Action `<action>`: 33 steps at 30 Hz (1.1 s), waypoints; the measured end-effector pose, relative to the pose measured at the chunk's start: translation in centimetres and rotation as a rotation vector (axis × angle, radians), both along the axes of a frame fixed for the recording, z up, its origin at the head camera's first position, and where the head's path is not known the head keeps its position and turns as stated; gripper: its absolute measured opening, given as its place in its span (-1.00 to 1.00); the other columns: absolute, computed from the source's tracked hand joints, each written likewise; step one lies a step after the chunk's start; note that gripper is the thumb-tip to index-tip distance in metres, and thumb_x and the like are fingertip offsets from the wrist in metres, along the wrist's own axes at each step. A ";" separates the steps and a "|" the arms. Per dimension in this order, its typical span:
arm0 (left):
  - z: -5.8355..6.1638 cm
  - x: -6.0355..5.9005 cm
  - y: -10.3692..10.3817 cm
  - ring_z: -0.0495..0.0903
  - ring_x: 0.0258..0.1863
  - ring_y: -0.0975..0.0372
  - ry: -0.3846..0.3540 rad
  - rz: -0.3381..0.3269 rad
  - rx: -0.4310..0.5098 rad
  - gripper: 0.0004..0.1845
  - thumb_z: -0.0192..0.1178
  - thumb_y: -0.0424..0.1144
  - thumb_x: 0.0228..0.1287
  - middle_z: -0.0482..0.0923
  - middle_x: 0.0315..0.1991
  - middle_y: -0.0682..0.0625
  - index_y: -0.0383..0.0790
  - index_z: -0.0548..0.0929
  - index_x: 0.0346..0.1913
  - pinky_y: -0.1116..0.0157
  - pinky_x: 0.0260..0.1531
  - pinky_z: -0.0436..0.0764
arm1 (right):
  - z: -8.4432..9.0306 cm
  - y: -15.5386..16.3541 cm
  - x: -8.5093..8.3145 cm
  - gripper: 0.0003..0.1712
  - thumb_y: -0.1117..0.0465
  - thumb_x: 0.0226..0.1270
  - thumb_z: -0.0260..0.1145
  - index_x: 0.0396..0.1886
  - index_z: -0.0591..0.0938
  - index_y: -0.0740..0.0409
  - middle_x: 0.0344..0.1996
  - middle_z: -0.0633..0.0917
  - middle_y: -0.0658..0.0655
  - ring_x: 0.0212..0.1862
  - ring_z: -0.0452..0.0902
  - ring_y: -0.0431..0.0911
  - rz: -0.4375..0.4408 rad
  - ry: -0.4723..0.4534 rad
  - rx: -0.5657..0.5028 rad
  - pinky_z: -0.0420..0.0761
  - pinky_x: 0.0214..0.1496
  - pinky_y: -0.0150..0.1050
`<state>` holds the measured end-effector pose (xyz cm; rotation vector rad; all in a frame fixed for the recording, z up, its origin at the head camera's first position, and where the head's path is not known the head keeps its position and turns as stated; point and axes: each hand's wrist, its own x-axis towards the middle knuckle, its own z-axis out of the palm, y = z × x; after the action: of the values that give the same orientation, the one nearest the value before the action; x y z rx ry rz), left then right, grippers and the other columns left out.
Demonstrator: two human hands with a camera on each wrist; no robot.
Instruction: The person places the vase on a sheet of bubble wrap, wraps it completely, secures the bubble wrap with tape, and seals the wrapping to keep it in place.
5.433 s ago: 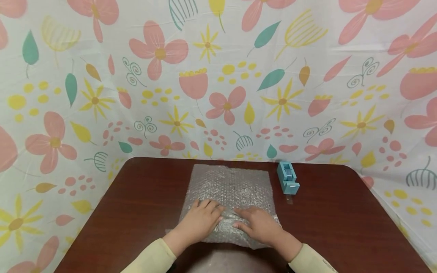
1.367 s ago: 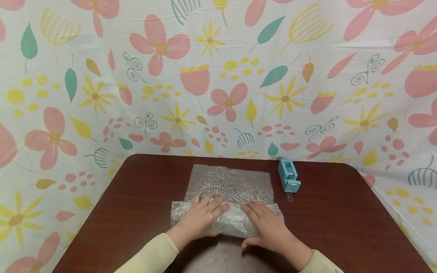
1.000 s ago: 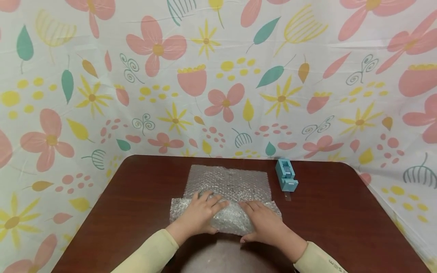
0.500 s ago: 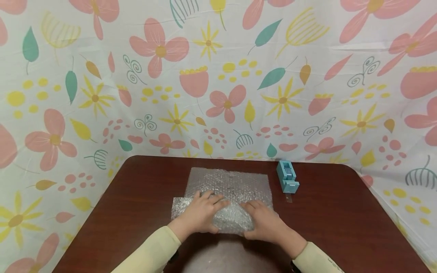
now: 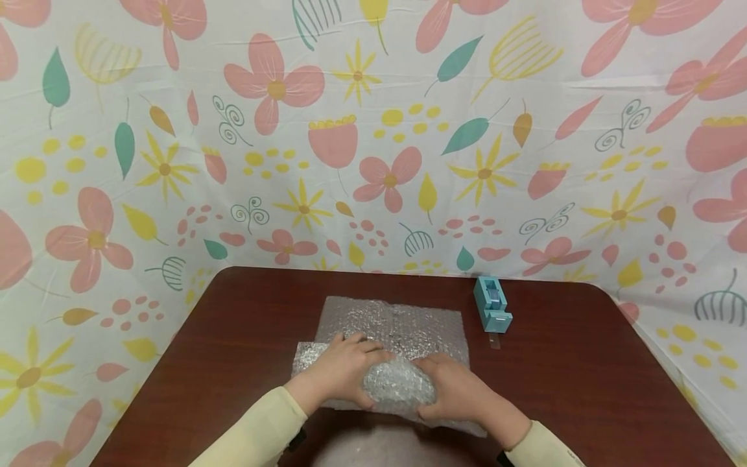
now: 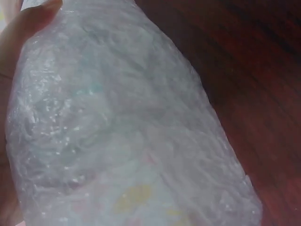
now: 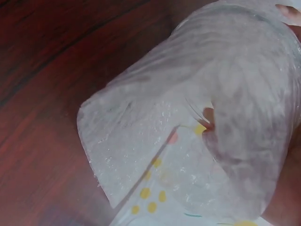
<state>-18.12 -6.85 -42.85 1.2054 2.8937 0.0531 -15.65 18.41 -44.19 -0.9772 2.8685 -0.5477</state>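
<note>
Left wrist: blurred, cropped bubble wrap [image 6: 122,108]

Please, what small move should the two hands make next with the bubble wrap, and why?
Probably roll the bundle forward, away from the person. The left hand and right hand grip it from both sides, while a flat stretch of bubble wrap lies unrolled beyond it on the table. Taping seems premature.

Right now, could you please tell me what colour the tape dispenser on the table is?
The tape dispenser is light blue; it shows best in the head view.
</note>
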 end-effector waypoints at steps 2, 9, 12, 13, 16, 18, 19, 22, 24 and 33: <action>0.2 -0.3 0.1 0.54 0.34 0.01 -0.020 0.001 0.000 -0.01 0.61 0.27 -0.22 0.56 0.38 0.08 0.20 0.50 0.42 -0.21 0.21 0.58 | 0.1 0.1 -0.3 -0.17 -0.08 -0.03 0.57 0.20 0.63 0.30 -0.01 0.77 0.13 0.02 0.69 0.02 0.016 -0.037 -0.027 0.71 0.04 -0.13; 0.5 -1.2 0.2 0.53 0.36 0.03 -0.085 -0.003 -0.010 0.02 0.56 0.37 -0.21 0.54 0.41 0.08 0.18 0.50 0.43 -0.25 0.25 0.55 | -0.1 0.5 -1.5 -0.25 -0.02 -0.04 0.57 0.20 0.66 0.15 -0.08 0.79 -0.01 -0.10 0.65 -0.25 0.053 -0.154 -0.139 0.65 -0.10 -0.32; 0.5 -1.4 0.4 0.53 0.37 0.00 -0.088 -0.005 0.006 0.02 0.47 0.46 -0.18 0.54 0.41 0.06 0.15 0.51 0.42 -0.27 0.25 0.54 | -0.2 0.6 -1.7 -0.25 -0.04 -0.04 0.56 0.20 0.66 0.16 -0.08 0.79 -0.01 -0.12 0.64 -0.29 0.052 -0.172 -0.146 0.65 -0.13 -0.34; 0.5 -1.4 0.4 0.53 0.37 -0.01 -0.088 0.000 0.012 0.01 0.43 0.49 -0.15 0.53 0.41 0.05 0.15 0.51 0.42 -0.27 0.26 0.53 | -0.3 0.6 -1.8 -0.24 -0.04 -0.04 0.56 0.20 0.66 0.18 -0.07 0.79 0.01 -0.11 0.64 -0.28 0.050 -0.170 -0.140 0.65 -0.13 -0.34; 0.5 -1.3 0.5 0.50 0.40 -0.07 -0.099 0.016 0.044 -0.17 0.27 0.46 0.11 0.54 0.41 0.02 0.15 0.54 0.40 -0.29 0.28 0.50 | -0.2 0.6 -1.9 -0.22 -0.05 -0.04 0.56 0.20 0.65 0.22 -0.07 0.79 0.03 -0.12 0.65 -0.27 0.039 -0.175 -0.128 0.65 -0.14 -0.34; 0.5 -1.2 0.5 0.47 0.42 -0.08 -0.099 0.024 0.058 -0.32 0.14 0.39 0.32 0.53 0.41 0.01 0.17 0.55 0.39 -0.28 0.31 0.48 | -0.3 0.6 -1.9 -0.22 -0.05 -0.05 0.55 0.19 0.65 0.23 -0.08 0.79 0.04 -0.13 0.65 -0.27 0.036 -0.172 -0.127 0.65 -0.15 -0.34; 0.5 -1.2 0.4 0.46 0.43 -0.07 -0.097 0.027 0.065 -0.39 0.07 0.35 0.40 0.53 0.40 0.01 0.18 0.55 0.38 -0.27 0.32 0.47 | -0.3 0.6 -1.9 -0.22 -0.04 -0.05 0.55 0.19 0.65 0.23 -0.08 0.79 0.03 -0.14 0.64 -0.28 0.035 -0.177 -0.132 0.64 -0.15 -0.35; 0.5 -1.1 0.3 0.45 0.44 -0.02 -0.084 0.036 0.073 -0.52 -0.08 0.22 0.57 0.54 0.40 0.02 0.22 0.57 0.36 -0.24 0.36 0.45 | -0.4 0.5 -1.9 -0.25 -0.03 -0.05 0.55 0.19 0.66 0.19 -0.10 0.79 0.00 -0.18 0.62 -0.34 0.032 -0.204 -0.155 0.63 -0.18 -0.37; 0.5 -1.0 0.3 0.44 0.44 0.01 -0.070 0.048 0.069 -0.55 -0.13 0.18 0.61 0.54 0.40 0.03 0.25 0.58 0.35 -0.24 0.37 0.43 | -0.5 0.4 -1.9 -0.27 -0.01 -0.05 0.55 0.18 0.67 0.16 -0.13 0.79 -0.03 -0.21 0.59 -0.38 0.032 -0.222 -0.172 0.62 -0.20 -0.39; 0.8 0.0 2.1 0.40 0.48 0.05 0.042 0.114 0.050 -0.57 -0.13 0.06 0.60 0.55 0.38 -0.01 0.14 0.71 0.21 -0.22 0.49 0.31 | -0.4 0.6 -2.0 -0.30 -0.02 -0.04 0.55 0.14 0.68 0.17 -0.18 0.78 -0.05 -0.27 0.55 -0.42 0.046 -0.233 -0.182 0.60 -0.24 -0.41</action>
<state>-18.14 -4.71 -42.07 1.0595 3.0130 0.1031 -17.60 19.05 -44.64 -0.9295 2.6207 -0.8691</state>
